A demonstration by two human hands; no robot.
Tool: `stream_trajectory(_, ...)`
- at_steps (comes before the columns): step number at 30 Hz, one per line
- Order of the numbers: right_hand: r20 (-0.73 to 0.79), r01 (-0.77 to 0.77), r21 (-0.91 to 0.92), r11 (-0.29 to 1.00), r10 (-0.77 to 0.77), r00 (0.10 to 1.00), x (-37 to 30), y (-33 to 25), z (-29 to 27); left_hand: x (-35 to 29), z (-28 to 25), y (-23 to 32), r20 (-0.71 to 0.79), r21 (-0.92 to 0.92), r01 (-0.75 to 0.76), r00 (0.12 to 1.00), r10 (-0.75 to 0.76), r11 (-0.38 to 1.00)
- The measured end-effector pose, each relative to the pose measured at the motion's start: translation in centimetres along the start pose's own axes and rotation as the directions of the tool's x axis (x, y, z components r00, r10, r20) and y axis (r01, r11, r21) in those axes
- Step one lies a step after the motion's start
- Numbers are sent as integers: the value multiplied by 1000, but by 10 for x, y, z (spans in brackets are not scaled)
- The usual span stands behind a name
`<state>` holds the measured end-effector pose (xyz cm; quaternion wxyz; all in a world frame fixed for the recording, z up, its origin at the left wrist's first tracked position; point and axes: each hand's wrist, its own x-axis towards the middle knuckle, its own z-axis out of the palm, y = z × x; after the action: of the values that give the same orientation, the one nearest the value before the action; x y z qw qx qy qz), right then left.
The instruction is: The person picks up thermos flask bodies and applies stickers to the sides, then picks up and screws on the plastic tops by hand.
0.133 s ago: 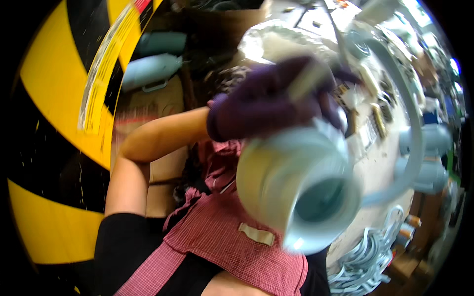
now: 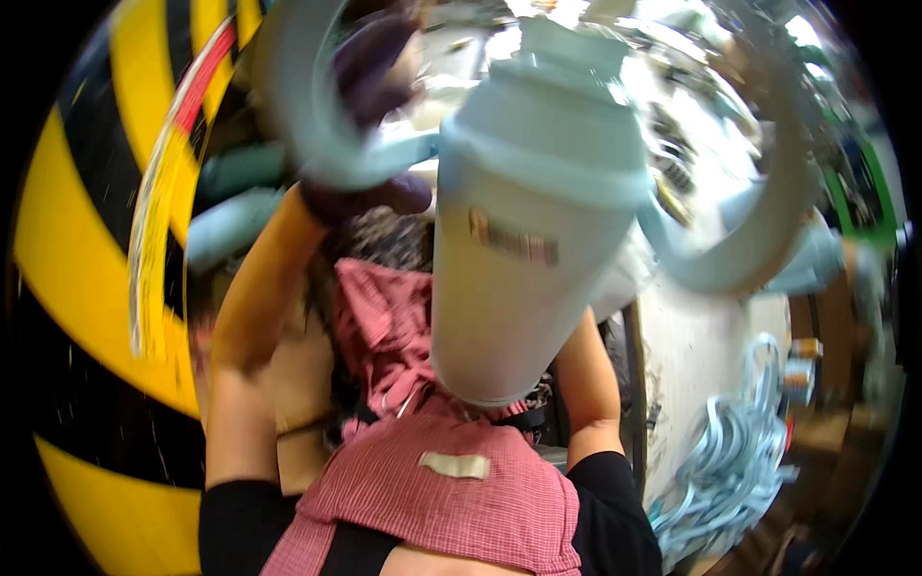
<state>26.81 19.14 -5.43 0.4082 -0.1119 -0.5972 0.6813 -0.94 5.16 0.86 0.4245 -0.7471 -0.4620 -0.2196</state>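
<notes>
Where its open mouth faced the camera before, pale bucket [image 2: 528, 240] now side-on; gloved left hand [image 2: 370, 115] grip clenched on its handle [image 2: 327, 144].

Small rectangular label [image 2: 514, 240] stuck on the side of the pale grey-white container [image 2: 523, 250] held up at centre frame: whitish ground, orange-red patch at its left end, dark blurred band across it, too smeared to make out more. Plain off-white rectangular patch [image 2: 455, 466] lower down, lying flat on the red-checked apron [image 2: 451, 499], slightly tilted, no visible markings. Curved yellow-and-black striped warning marking [image 2: 77, 250] filling the left edge.
</notes>
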Motion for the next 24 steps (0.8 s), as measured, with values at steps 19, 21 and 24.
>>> stream_trajectory(19, -318, -337, -898, 284, -947, 49, -84, -120, -465, -261, -3, 125, 514, -392, 891, 5, -858, -229)
stream_trajectory(21, -217, -374, -913, 162, -970, 111, -58, -119, -496, -281, 22, 114, 471, -393, 918, 152, -869, -52)
stream_trajectory(24, -455, -97, -890, 445, -864, 215, -18, -140, -526, -302, 50, 104, 497, -422, 903, 158, -853, -78)
